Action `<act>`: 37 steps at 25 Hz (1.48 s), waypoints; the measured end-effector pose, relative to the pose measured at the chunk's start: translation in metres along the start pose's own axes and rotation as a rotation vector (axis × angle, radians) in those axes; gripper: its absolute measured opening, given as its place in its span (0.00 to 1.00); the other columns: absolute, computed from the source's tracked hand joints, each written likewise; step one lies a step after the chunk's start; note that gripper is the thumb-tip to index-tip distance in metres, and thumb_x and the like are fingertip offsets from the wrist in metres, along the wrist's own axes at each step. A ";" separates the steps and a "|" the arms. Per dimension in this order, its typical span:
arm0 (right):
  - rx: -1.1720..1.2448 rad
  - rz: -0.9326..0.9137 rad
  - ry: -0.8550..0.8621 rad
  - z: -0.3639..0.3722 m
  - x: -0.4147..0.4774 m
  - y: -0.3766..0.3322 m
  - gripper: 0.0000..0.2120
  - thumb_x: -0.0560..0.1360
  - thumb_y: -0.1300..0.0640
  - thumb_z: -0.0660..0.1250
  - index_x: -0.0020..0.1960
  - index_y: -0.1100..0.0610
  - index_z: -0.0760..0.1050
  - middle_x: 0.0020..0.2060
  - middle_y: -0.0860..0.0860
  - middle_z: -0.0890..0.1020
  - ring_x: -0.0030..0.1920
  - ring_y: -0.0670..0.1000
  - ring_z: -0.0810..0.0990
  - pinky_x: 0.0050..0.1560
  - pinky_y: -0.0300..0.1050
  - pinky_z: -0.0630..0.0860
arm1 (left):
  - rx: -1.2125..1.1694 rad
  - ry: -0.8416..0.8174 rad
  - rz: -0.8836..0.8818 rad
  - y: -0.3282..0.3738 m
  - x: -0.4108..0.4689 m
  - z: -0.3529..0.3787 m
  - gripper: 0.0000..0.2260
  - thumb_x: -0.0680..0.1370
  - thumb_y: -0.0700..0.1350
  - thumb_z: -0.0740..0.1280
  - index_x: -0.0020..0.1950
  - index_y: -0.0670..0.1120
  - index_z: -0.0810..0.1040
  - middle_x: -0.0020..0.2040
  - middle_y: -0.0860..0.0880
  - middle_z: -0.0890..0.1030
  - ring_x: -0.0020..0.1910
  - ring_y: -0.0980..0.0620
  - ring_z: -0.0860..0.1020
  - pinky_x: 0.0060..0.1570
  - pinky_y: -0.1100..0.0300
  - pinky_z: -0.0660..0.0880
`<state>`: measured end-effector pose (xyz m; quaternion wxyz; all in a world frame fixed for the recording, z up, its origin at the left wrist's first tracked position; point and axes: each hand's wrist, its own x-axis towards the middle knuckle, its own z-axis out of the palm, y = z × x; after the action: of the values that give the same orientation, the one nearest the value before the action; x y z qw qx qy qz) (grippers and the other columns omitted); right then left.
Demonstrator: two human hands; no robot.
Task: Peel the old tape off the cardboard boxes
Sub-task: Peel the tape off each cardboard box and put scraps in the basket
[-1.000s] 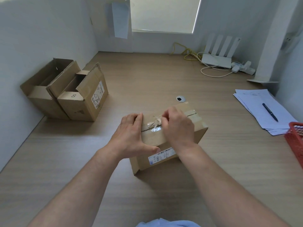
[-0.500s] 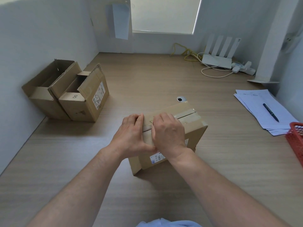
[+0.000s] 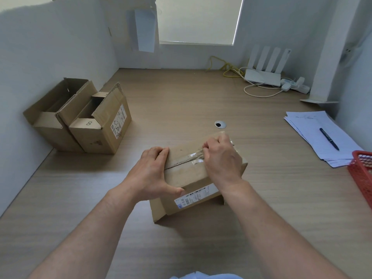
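**Wood-grain desk, one sealed carton, both hands on it**

Pale wood-grain laminate covers the desk (image 3: 181, 101), which runs back to white walls and a drawn window blind (image 3: 197, 19).

Head view: the closed box (image 3: 187, 174) sits at the middle of the desk, turned at an angle, directly between the two forearms. It is plain brown corrugated cardboard, rectangular, with its top flaps meeting in a seam that runs along its length. A white shipping label (image 3: 193, 197) with barcodes is stuck on the near side. The left hand (image 3: 150, 176) clamps the box's left end, fingers hooked over the far edge and thumb pressed against the near face. The right hand (image 3: 221, 160) rests on the right half of the lid, its fingers curled in and pinching the tape (image 3: 193, 157). The tape is a clear, glossy strip, crinkled and lifted along the seam just left of those fingers. Left of the strip, between the hands, the seam lies bare and shows a wavy edge.

Two open boxes (image 3: 94, 137) of the same brown card stand side by side against the left wall, well apart from the hands, flaps up. Lined papers (image 3: 314, 133) with a dark pen (image 3: 329, 138) on top lie at the right, touching a red basket (image 3: 362, 174) of plastic mesh. A round cable hole (image 3: 220, 124) sits just beyond the closed box. At the far right corner stands a white router (image 3: 262, 76) with four flat antennas, beside a loose yellow cable (image 3: 225, 67).
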<state>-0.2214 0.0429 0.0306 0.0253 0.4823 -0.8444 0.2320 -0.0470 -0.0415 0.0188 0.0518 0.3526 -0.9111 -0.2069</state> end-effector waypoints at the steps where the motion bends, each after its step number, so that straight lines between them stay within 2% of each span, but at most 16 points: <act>1: -0.016 -0.028 -0.016 0.001 0.000 0.002 0.11 0.80 0.55 0.57 0.52 0.56 0.77 0.51 0.53 0.74 0.51 0.55 0.74 0.41 0.44 0.67 | 0.004 0.001 -0.006 -0.001 0.000 -0.001 0.60 0.53 0.75 0.63 0.78 0.48 0.51 0.72 0.55 0.56 0.69 0.58 0.51 0.65 0.65 0.55; 4: -0.118 -0.055 -0.129 0.007 -0.003 0.000 0.22 0.80 0.43 0.52 0.52 0.57 0.78 0.50 0.54 0.75 0.53 0.56 0.75 0.44 0.46 0.68 | 0.044 0.002 -0.016 -0.004 -0.001 0.000 0.59 0.55 0.74 0.66 0.78 0.47 0.52 0.72 0.54 0.57 0.70 0.56 0.53 0.67 0.62 0.57; 6: -0.208 -0.062 -0.165 0.015 -0.012 -0.005 0.26 0.76 0.36 0.56 0.54 0.58 0.76 0.51 0.54 0.76 0.54 0.56 0.75 0.47 0.48 0.70 | 0.077 -0.010 -0.003 -0.004 -0.001 0.005 0.58 0.56 0.73 0.66 0.78 0.47 0.52 0.71 0.53 0.57 0.70 0.54 0.53 0.68 0.61 0.57; 7: -0.226 -0.056 -0.183 0.019 -0.016 -0.007 0.26 0.74 0.35 0.58 0.55 0.58 0.73 0.52 0.54 0.76 0.55 0.56 0.74 0.48 0.48 0.70 | 0.087 -0.020 0.006 -0.005 -0.001 0.007 0.57 0.56 0.73 0.66 0.78 0.47 0.52 0.72 0.53 0.57 0.70 0.54 0.53 0.68 0.61 0.57; 10: -0.192 -0.069 -0.168 0.027 -0.024 -0.007 0.19 0.77 0.42 0.60 0.56 0.58 0.70 0.52 0.54 0.76 0.54 0.55 0.75 0.44 0.46 0.67 | 0.101 -0.060 0.022 -0.011 -0.003 0.012 0.57 0.58 0.72 0.69 0.78 0.48 0.50 0.72 0.54 0.56 0.70 0.55 0.52 0.69 0.61 0.57; 14: -0.203 -0.163 -0.134 0.031 -0.031 -0.013 0.07 0.78 0.60 0.58 0.54 0.60 0.71 0.50 0.56 0.78 0.49 0.57 0.78 0.39 0.46 0.63 | 0.089 -0.074 0.018 -0.021 -0.007 0.015 0.57 0.59 0.71 0.71 0.79 0.48 0.49 0.73 0.54 0.54 0.72 0.56 0.51 0.70 0.61 0.55; 16: -0.133 -0.079 -0.162 0.031 -0.028 -0.010 0.08 0.79 0.60 0.56 0.54 0.60 0.71 0.50 0.56 0.79 0.50 0.58 0.78 0.40 0.45 0.63 | 0.069 -0.081 0.020 -0.025 -0.009 0.016 0.56 0.60 0.70 0.72 0.79 0.49 0.49 0.74 0.54 0.54 0.72 0.56 0.50 0.70 0.61 0.54; 20: 0.142 0.266 -0.190 0.023 -0.015 0.012 0.09 0.79 0.56 0.57 0.55 0.57 0.72 0.48 0.55 0.80 0.51 0.59 0.78 0.42 0.45 0.66 | 0.050 -0.099 0.032 -0.029 -0.011 0.019 0.56 0.61 0.69 0.72 0.79 0.49 0.47 0.74 0.55 0.52 0.73 0.57 0.48 0.70 0.62 0.52; 22: 0.099 0.286 -0.179 0.021 -0.013 0.018 0.08 0.78 0.53 0.59 0.55 0.55 0.70 0.46 0.53 0.80 0.49 0.58 0.78 0.41 0.45 0.65 | 0.065 -0.110 0.019 -0.031 -0.009 0.019 0.57 0.60 0.70 0.70 0.79 0.49 0.47 0.75 0.55 0.52 0.73 0.56 0.48 0.70 0.62 0.50; 25: 0.029 0.176 -0.163 0.023 -0.014 0.022 0.05 0.79 0.53 0.59 0.52 0.53 0.69 0.45 0.51 0.79 0.44 0.56 0.76 0.40 0.44 0.64 | 0.187 -0.092 0.024 -0.024 -0.002 0.022 0.59 0.59 0.74 0.65 0.79 0.46 0.45 0.76 0.50 0.51 0.75 0.52 0.45 0.73 0.59 0.39; 27: 0.003 0.078 -0.167 0.026 -0.017 0.023 0.05 0.79 0.57 0.56 0.53 0.54 0.70 0.49 0.50 0.78 0.46 0.56 0.77 0.40 0.45 0.66 | 0.250 -0.085 0.034 -0.011 0.003 0.029 0.60 0.60 0.76 0.64 0.79 0.44 0.43 0.77 0.48 0.49 0.76 0.50 0.43 0.73 0.55 0.35; 29: -0.011 0.029 -0.191 0.027 -0.021 0.021 0.09 0.79 0.57 0.54 0.54 0.55 0.72 0.52 0.52 0.77 0.49 0.57 0.77 0.43 0.47 0.70 | 0.246 -0.053 0.018 0.003 0.008 0.038 0.60 0.60 0.76 0.64 0.79 0.44 0.43 0.77 0.47 0.50 0.76 0.50 0.44 0.74 0.53 0.37; 31: -0.022 0.023 -0.195 0.027 -0.024 0.017 0.13 0.78 0.50 0.56 0.55 0.56 0.72 0.52 0.54 0.76 0.51 0.58 0.77 0.45 0.49 0.70 | 0.239 -0.013 0.004 0.013 0.013 0.044 0.59 0.60 0.76 0.65 0.78 0.44 0.45 0.75 0.47 0.53 0.73 0.50 0.47 0.75 0.52 0.40; 33: -0.115 0.006 -0.198 0.030 -0.027 0.013 0.21 0.75 0.40 0.60 0.56 0.57 0.70 0.52 0.54 0.75 0.52 0.57 0.77 0.44 0.47 0.69 | 0.248 0.017 -0.003 0.018 0.015 0.047 0.59 0.60 0.76 0.65 0.78 0.45 0.47 0.74 0.46 0.55 0.73 0.50 0.49 0.75 0.49 0.41; 34: -0.145 -0.009 -0.190 0.032 -0.028 0.011 0.23 0.74 0.39 0.62 0.56 0.57 0.69 0.52 0.54 0.75 0.52 0.56 0.76 0.43 0.47 0.68 | 0.247 0.024 -0.010 0.020 0.014 0.048 0.58 0.60 0.76 0.65 0.78 0.45 0.47 0.74 0.46 0.55 0.73 0.50 0.50 0.75 0.49 0.41; 37: -0.114 -0.108 -0.127 0.038 -0.032 0.004 0.15 0.77 0.47 0.61 0.56 0.58 0.69 0.52 0.55 0.75 0.53 0.57 0.76 0.40 0.46 0.65 | 0.241 0.026 -0.022 0.021 0.011 0.049 0.57 0.61 0.75 0.65 0.79 0.46 0.47 0.75 0.47 0.54 0.73 0.51 0.48 0.75 0.49 0.39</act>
<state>-0.2003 0.0548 -0.0131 0.0115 0.5385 -0.8289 0.1508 -0.0800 -0.0184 -0.0182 0.0185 0.3688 -0.9248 -0.0917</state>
